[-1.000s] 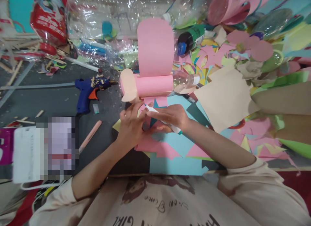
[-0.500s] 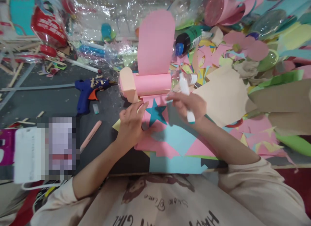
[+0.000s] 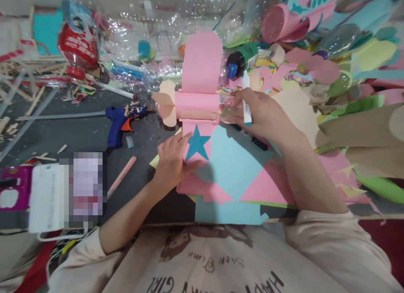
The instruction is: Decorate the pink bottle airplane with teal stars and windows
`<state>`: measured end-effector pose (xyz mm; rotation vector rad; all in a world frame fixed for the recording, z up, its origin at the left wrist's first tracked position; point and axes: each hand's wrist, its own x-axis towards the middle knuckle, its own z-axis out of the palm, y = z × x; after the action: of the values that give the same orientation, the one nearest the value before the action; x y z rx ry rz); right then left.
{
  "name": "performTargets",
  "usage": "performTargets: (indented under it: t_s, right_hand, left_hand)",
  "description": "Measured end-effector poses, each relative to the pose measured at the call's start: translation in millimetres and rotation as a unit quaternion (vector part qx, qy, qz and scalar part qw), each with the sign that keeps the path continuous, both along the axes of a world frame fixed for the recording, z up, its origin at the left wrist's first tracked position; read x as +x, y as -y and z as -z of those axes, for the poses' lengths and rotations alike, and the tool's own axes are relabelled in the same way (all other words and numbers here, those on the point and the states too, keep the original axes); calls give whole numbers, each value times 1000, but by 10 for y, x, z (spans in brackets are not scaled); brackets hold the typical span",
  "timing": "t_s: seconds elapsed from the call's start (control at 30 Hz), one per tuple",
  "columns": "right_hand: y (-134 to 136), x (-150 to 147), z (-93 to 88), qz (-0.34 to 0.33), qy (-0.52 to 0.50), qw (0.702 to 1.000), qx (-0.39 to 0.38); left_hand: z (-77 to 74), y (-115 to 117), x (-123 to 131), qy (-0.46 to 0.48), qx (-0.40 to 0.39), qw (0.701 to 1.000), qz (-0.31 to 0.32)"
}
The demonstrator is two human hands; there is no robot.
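Observation:
A bottle wrapped in pink paper lies crosswise in front of me, with a rounded pink flap on its far side and a beige paper propeller shape at its left end. A blue star lies on the near pink flap. My left hand holds this near flap at its left and lower edges, thumb and forefinger spread beside the star. My right hand keeps a white marker with a teal end between its fingers, while its fingertips reach around the bottle's clear right end.
Left of the bottle lies a blue glue gun. A pink marker and a white box-like device are nearer. Blue paper sheets lie under my work. Paper scraps crowd the right, and a dark green bottle lies behind.
My right hand has moved up and away from beside the star to the bottle's clear right end, the marker still in it. My left hand stays on the near flap.

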<state>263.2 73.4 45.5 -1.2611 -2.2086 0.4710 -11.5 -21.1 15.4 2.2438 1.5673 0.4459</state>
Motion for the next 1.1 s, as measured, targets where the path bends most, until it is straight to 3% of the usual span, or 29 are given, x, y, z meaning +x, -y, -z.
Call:
performTargets:
  t_s: [0.1, 0.27, 0.4, 0.47, 0.57, 0.63, 0.73, 0.9, 1.0, 1.1]
  right_hand:
    - [36, 33, -146, -8, 48, 999, 4]
    - [149, 32, -308, 84, -36, 994, 52]
    - [350, -158, -291, 117, -101, 987, 45]
    - [474, -293, -234, 100, -123, 987, 36]
    - [664, -490, -121, 94, -143, 984, 40]
    - [779, -603, -49, 104, -141, 984, 36]
    - [915, -744, 44, 100, -142, 984, 42]
    - [1043, -916, 140, 15, -120, 991, 57]
    - [1103, -906, 157, -41, -118, 989, 75]
    - [1147, -731, 166, -41, -164, 973, 157]
  left_hand:
    - [-41, 20, -39, 30, 38, 999, -10]
    - [-173, 67, -92, 90, 139, 986, -28]
    - [-174, 58, -84, 177, 207, 960, 65]
    - [-151, 60, -46, 214, 190, 952, 109]
    - [-96, 99, 37, 262, 65, 956, 110]
    - [-40, 141, 88, 321, -12, 943, 87]
    - [37, 194, 131, 439, -74, 894, 40]
    - [0, 190, 122, 527, -151, 831, -98]
    - [-66, 104, 58, 539, -167, 804, -185]
    - [-127, -76, -90, 543, -137, 799, -217]
